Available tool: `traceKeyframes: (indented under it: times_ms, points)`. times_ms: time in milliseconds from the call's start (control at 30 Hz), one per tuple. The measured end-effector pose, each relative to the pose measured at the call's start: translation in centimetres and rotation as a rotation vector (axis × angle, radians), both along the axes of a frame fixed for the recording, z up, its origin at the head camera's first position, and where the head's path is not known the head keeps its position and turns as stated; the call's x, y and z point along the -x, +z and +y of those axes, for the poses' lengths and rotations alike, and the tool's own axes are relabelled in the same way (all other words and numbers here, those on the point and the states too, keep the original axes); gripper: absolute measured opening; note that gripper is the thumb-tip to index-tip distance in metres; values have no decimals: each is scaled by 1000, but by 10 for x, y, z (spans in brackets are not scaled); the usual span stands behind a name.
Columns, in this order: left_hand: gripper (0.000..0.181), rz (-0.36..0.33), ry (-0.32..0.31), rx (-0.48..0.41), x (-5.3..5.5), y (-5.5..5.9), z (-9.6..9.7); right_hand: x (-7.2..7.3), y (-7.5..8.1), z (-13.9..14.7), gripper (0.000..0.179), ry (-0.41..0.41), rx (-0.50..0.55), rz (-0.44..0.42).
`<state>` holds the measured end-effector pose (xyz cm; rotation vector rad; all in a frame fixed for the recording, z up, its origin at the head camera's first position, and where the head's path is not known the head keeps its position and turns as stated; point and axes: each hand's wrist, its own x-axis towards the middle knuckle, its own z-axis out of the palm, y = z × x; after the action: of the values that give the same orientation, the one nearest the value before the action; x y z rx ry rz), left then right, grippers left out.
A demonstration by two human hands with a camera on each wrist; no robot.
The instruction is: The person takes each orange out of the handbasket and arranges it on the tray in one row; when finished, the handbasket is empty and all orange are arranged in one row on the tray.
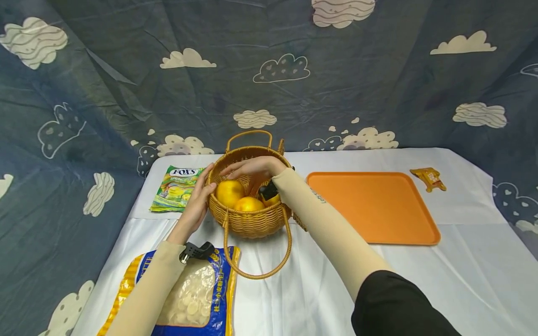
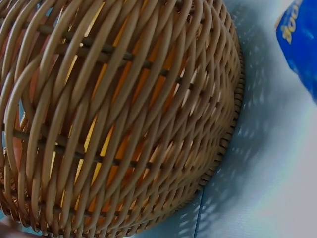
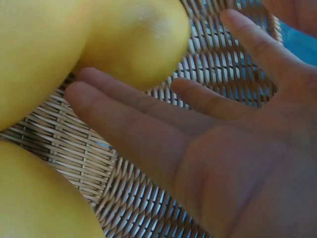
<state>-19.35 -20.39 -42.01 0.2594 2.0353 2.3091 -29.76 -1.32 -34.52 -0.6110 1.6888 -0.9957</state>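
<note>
A wicker basket (image 1: 252,224) with two looped handles stands on the table and holds several yellow, rounded fruits (image 1: 230,193) that look like lemons or oranges. My left hand (image 1: 197,203) grips the basket's left rim, its thumb at the edge and fingers along the outside. The left wrist view is filled by the basket's woven side (image 2: 148,109). Inside the basket, my right hand (image 1: 256,168) reaches over the rim with fingers spread. In the right wrist view, those fingers (image 3: 133,129) lie beside a yellow fruit (image 3: 138,44) and hold nothing.
An orange tray (image 1: 378,210) lies right of the basket, with a small orange-brown packet (image 1: 428,178) beyond it. A green FOX'S candy bag (image 1: 172,189) lies to the left. A blue and yellow bag (image 1: 193,298) of pale round pieces lies in front, under the left forearm.
</note>
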Motion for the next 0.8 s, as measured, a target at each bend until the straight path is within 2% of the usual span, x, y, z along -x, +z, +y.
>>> traceKeyframes:
  times_ms: [100, 133, 267, 333, 533, 667, 800]
  points:
    - [56, 0, -3, 2, 0, 0, 0, -1, -3, -6, 50, 31, -16, 52]
    - [56, 1, -5, 3, 0, 1, 0, -1, -3, -8, 49, 56, -29, 100]
    - [56, 1, -6, 2, -1, 1, 0, -4, -5, -14, 48, 73, -85, 186]
    - [56, 1, -2, 2, -1, 1, 0, -5, -8, -16, 49, 61, -100, 197]
    - [57, 9, 7, 18, 0, -1, 0, -6, -13, -18, 46, -24, -99, 253]
    - [56, 15, 10, 22, 0, -1, 0, -6, -11, -16, 45, -133, -118, 223]
    - [56, 12, 17, 26, 0, -1, 0, -5, -6, -11, 44, -218, -110, 142]
